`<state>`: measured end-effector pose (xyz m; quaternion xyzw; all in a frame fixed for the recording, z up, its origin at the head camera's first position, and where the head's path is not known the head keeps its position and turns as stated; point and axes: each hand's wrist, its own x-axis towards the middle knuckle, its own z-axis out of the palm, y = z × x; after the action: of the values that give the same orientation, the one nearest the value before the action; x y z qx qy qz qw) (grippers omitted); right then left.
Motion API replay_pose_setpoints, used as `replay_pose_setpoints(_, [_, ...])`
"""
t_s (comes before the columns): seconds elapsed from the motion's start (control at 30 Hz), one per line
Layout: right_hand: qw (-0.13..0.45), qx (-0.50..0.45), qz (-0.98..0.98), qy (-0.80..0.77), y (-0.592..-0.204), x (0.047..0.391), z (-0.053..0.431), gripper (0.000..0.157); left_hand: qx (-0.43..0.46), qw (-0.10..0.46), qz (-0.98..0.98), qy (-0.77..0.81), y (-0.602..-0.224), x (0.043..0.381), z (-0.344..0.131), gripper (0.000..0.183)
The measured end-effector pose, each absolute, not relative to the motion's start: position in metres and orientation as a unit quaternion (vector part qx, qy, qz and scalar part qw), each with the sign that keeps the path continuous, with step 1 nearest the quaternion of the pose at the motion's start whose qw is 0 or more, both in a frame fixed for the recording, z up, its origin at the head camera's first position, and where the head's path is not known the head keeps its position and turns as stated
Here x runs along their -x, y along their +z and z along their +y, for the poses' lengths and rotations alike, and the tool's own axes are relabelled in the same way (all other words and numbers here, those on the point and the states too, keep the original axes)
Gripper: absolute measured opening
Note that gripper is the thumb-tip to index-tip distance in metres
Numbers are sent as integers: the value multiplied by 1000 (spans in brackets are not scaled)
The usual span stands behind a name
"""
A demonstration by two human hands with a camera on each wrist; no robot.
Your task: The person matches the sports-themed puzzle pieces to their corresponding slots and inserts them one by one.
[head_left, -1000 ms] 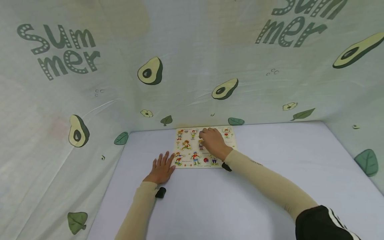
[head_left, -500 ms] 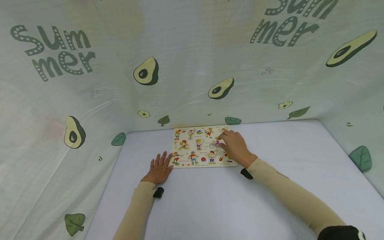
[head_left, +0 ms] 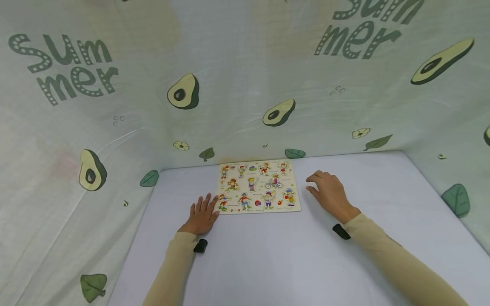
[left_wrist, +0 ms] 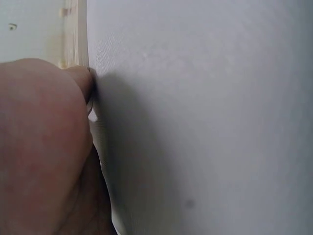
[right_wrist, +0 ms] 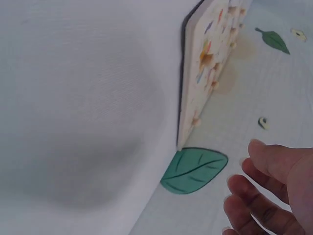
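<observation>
A wooden peg puzzle board (head_left: 264, 196) with cartoon children doing sports lies flat near the back edge of the white table. My left hand (head_left: 199, 216) rests palm down with fingers spread, its thumb and fingertips at the board's left edge. In the left wrist view the thumb side of the left hand (left_wrist: 39, 147) sits by the edge of the board (left_wrist: 76, 34). My right hand (head_left: 330, 193) is off to the right of the board, fingers loosely bent and nothing between them. The right wrist view shows small knobs standing up from the board (right_wrist: 198, 73), apart from the right hand (right_wrist: 274, 191).
The white table (head_left: 260, 263) stretches in front of the board and to both sides. Behind it hangs a pale curtain (head_left: 229, 85) printed with avocados, leaves and lettering, meeting the table's back edge. A similar cloth covers the left and right sides.
My right hand has moved from over the middle of the board to the right, off the board, uncovering the pictures. The left hand has stayed at the left edge.
</observation>
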<state>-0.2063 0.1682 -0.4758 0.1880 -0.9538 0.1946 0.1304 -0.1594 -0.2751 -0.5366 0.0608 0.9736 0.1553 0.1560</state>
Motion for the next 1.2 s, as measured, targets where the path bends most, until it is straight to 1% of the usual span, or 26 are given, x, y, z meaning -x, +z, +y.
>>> replay_pose_setpoints(0.27, [146, -185, -953, 191, -488, 202, 202, 21, -51, 153, 976, 149, -539, 159, -278, 65])
replay_pose_setpoints(0.43, [134, -186, -956, 184, -492, 201, 219, 21, -51, 149, 974, 161, -539, 158, -280, 64])
replay_pose_setpoints(0.7, [130, -190, -956, 183, -500, 198, 246, 24, -54, 136, 976, 163, -537, 151, -280, 65])
replay_pose_setpoints(0.93, [117, -179, -960, 179, -506, 195, 267, 28, -69, 92, 977, 178, -531, 145, -277, 62])
replay_pose_setpoints(1.13, [133, -194, -957, 170, -508, 194, 279, 36, -55, 55, 974, 211, -528, 141, -279, 63])
replay_pose_setpoints(1.2, [129, -197, -958, 164, -509, 194, 283, 40, -49, 42, 973, 221, -528, 140, -282, 62])
